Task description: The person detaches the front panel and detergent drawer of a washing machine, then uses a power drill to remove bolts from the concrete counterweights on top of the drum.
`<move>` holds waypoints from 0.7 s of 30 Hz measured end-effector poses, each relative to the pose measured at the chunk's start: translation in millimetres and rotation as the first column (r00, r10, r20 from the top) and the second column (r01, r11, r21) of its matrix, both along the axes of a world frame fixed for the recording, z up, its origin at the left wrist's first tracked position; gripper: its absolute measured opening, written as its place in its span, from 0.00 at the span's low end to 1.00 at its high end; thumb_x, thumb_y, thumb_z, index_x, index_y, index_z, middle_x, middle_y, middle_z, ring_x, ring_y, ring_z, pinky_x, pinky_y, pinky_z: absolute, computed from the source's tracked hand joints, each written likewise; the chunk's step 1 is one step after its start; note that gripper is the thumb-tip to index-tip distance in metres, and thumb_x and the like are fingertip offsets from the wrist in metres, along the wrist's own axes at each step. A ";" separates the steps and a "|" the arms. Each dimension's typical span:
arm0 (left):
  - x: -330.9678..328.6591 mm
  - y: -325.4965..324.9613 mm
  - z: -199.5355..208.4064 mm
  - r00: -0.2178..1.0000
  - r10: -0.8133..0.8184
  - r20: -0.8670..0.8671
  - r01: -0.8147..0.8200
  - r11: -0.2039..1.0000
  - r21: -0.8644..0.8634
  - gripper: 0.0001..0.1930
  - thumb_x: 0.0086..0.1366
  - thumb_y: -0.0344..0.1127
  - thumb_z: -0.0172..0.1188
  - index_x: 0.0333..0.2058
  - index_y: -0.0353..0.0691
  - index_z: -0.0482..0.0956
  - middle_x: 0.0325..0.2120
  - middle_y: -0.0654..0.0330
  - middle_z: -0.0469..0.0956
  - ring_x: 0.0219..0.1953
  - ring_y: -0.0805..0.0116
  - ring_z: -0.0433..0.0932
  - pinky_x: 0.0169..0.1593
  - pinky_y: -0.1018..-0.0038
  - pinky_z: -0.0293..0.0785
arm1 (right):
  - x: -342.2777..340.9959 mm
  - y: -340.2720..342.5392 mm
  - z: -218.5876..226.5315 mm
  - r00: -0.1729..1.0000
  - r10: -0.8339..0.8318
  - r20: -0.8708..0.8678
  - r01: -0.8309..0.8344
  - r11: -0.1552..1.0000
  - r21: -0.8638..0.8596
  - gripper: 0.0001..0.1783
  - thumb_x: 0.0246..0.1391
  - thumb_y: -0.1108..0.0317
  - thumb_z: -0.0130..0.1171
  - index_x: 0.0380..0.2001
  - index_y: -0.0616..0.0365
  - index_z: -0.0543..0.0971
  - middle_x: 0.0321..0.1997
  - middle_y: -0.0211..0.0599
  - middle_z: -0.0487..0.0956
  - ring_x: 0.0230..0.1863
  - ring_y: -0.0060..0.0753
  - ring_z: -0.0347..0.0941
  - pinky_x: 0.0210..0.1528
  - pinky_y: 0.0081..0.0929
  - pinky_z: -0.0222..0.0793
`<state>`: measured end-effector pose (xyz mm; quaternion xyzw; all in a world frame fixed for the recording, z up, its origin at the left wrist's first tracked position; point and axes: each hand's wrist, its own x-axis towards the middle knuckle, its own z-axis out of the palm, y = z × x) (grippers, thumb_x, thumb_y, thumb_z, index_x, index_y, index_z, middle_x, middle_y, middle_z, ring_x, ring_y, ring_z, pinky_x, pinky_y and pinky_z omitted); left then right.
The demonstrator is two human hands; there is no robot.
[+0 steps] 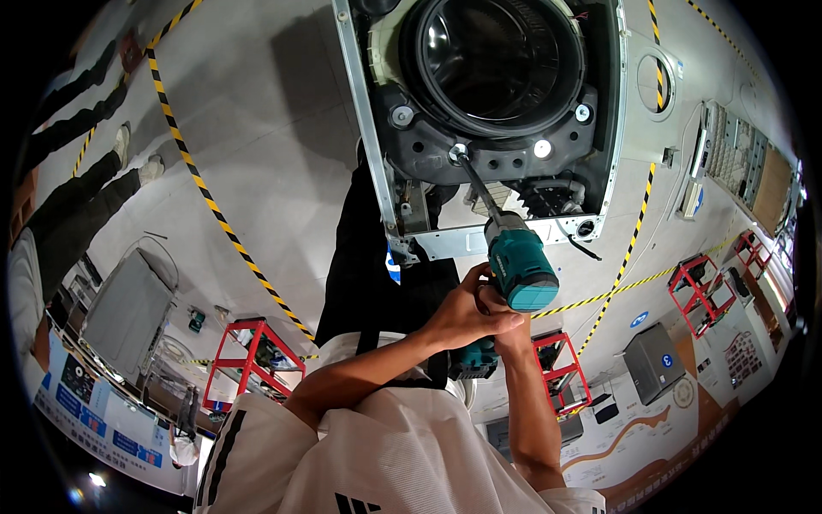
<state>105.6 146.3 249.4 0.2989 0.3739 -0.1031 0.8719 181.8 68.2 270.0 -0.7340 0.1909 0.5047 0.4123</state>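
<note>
Both of my hands are closed around the grip of a teal and black cordless impact wrench (521, 261), just below its body. My left hand (467, 315) wraps the grip from the left, partly covering my right hand (507, 330). The tool's battery (473, 360) shows beneath my wrists. A long extension bar (481, 187) runs from the wrench up to a bolt recess in the dark counterweight (514, 158); its tip is at the recess. That counterweight sits below the round door opening (501, 60) of a washing machine with its front panel off.
The machine's metal frame (462, 242) crosses in front of me, with a loose black hose (584, 248) at its right. Red stands (254, 360) are behind on both sides. A detached front panel (655, 81) lies to the right. Other people's legs (86, 184) show at far left.
</note>
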 end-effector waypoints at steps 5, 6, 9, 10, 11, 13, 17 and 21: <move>-0.6 7.0 1.4 0.998 -0.063 -0.003 0.063 0.994 -0.091 0.50 0.43 0.48 0.70 0.57 0.27 0.50 0.47 0.49 0.65 0.50 0.62 0.67 0.53 0.70 0.66 | -0.7 -9.2 -3.2 0.998 0.064 0.016 -0.065 0.997 0.034 0.09 0.41 0.69 0.58 0.27 0.58 0.71 0.23 0.24 0.68 0.25 0.18 0.63 0.26 0.20 0.60; -1.0 7.2 0.9 0.997 -0.073 -0.001 0.073 0.994 -0.082 0.50 0.44 0.48 0.70 0.57 0.27 0.50 0.47 0.49 0.65 0.50 0.62 0.68 0.53 0.71 0.66 | -0.4 -9.0 -2.5 0.997 0.074 0.009 -0.074 0.996 0.041 0.08 0.41 0.69 0.58 0.27 0.58 0.71 0.24 0.24 0.68 0.25 0.18 0.62 0.26 0.20 0.60; -2.8 4.7 -0.5 0.998 -0.060 0.010 0.061 0.993 -0.099 0.50 0.44 0.48 0.70 0.57 0.27 0.50 0.48 0.49 0.65 0.51 0.62 0.67 0.53 0.71 0.66 | -2.4 -8.5 -3.2 0.996 0.079 0.038 -0.080 0.996 0.045 0.08 0.42 0.69 0.58 0.27 0.57 0.71 0.25 0.23 0.68 0.26 0.18 0.63 0.26 0.20 0.60; -3.8 3.6 0.2 0.999 -0.047 0.011 0.048 0.994 -0.094 0.50 0.44 0.48 0.70 0.57 0.27 0.50 0.47 0.49 0.65 0.51 0.62 0.67 0.53 0.71 0.66 | -4.1 -8.5 -3.1 0.998 0.053 0.031 -0.055 0.998 0.043 0.08 0.42 0.70 0.58 0.27 0.57 0.71 0.25 0.23 0.68 0.26 0.18 0.63 0.26 0.20 0.60; -4.7 2.5 1.0 0.999 -0.035 0.012 0.036 0.995 -0.090 0.50 0.44 0.48 0.70 0.58 0.27 0.50 0.47 0.49 0.66 0.51 0.62 0.68 0.53 0.71 0.66 | -6.1 -8.6 -2.9 0.999 0.028 0.024 -0.029 0.999 0.042 0.07 0.42 0.70 0.57 0.27 0.57 0.71 0.25 0.23 0.68 0.26 0.18 0.63 0.26 0.20 0.60; -4.6 2.7 1.9 0.999 -0.046 0.009 0.047 0.995 -0.085 0.50 0.44 0.49 0.70 0.58 0.27 0.50 0.47 0.49 0.67 0.50 0.62 0.68 0.52 0.71 0.66 | -6.4 -9.5 -1.9 1.000 0.015 0.010 -0.015 0.999 0.029 0.07 0.42 0.69 0.57 0.26 0.57 0.71 0.25 0.23 0.68 0.26 0.17 0.63 0.26 0.20 0.60; -2.1 5.9 4.2 0.997 -0.071 0.008 0.071 0.993 -0.096 0.50 0.44 0.49 0.70 0.58 0.27 0.50 0.45 0.49 0.68 0.49 0.63 0.69 0.52 0.71 0.66 | -2.2 -13.1 0.2 0.999 0.046 0.003 -0.046 0.998 0.052 0.07 0.43 0.69 0.58 0.26 0.56 0.71 0.25 0.23 0.68 0.25 0.17 0.63 0.25 0.19 0.60; -4.9 5.0 5.7 0.995 -0.097 0.005 0.097 0.993 -0.074 0.50 0.45 0.47 0.70 0.58 0.27 0.50 0.45 0.50 0.69 0.48 0.65 0.70 0.51 0.73 0.67 | -7.0 -18.7 -1.8 0.997 0.063 0.044 -0.066 0.996 0.065 0.08 0.42 0.68 0.60 0.25 0.56 0.72 0.23 0.23 0.69 0.24 0.17 0.63 0.24 0.19 0.60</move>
